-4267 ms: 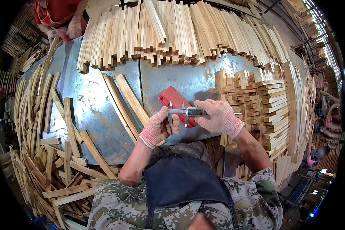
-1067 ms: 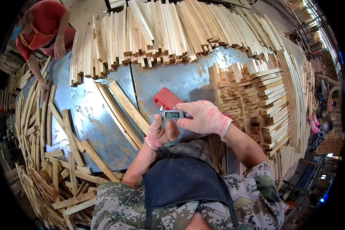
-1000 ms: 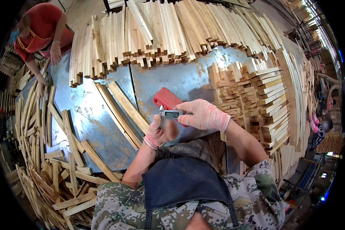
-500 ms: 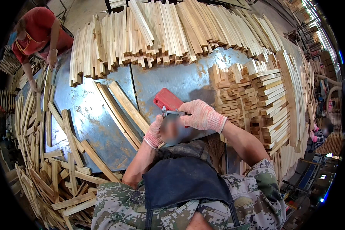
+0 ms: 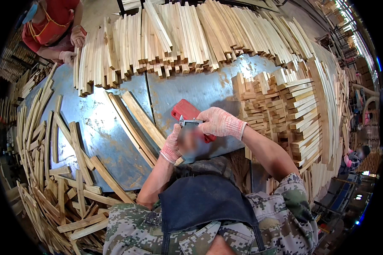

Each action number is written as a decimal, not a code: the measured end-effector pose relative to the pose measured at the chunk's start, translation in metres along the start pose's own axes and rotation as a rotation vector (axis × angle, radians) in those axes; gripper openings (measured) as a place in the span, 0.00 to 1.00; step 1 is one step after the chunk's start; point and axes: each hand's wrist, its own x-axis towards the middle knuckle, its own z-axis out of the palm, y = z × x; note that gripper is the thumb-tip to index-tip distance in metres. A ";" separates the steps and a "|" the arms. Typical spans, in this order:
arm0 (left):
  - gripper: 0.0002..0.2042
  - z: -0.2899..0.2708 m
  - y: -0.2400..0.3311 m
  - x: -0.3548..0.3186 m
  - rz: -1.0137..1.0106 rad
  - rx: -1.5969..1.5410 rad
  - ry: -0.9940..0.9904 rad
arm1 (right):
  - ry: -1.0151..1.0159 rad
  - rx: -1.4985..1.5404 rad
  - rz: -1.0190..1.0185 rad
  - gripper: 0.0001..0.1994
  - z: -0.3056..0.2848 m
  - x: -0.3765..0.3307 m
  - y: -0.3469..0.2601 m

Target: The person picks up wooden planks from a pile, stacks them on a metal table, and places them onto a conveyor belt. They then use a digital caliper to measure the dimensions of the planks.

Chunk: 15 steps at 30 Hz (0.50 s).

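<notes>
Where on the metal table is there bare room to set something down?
Bare metal table lies between the far slat pile and the red case, and left of the two long strips. Crowded: the right stack, the loose slats and around both hands.

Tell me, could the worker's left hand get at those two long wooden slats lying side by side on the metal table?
Probably yes. The left hand is at the caliper, and the two long wooden slats lie just to its left on the blue-grey metal table, uncovered, with nothing between. It would likely have to let go of the caliper first.
</notes>
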 end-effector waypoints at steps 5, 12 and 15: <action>0.30 -0.003 -0.001 0.001 -0.063 -0.108 0.159 | 0.017 -0.159 0.042 0.20 -0.002 0.007 -0.011; 0.30 -0.021 -0.003 0.005 -0.078 -0.209 0.060 | 0.027 -0.136 0.046 0.19 -0.001 0.010 -0.007; 0.27 -0.059 -0.013 0.013 -0.100 -0.365 0.035 | 0.016 -0.142 0.008 0.19 -0.003 0.015 -0.004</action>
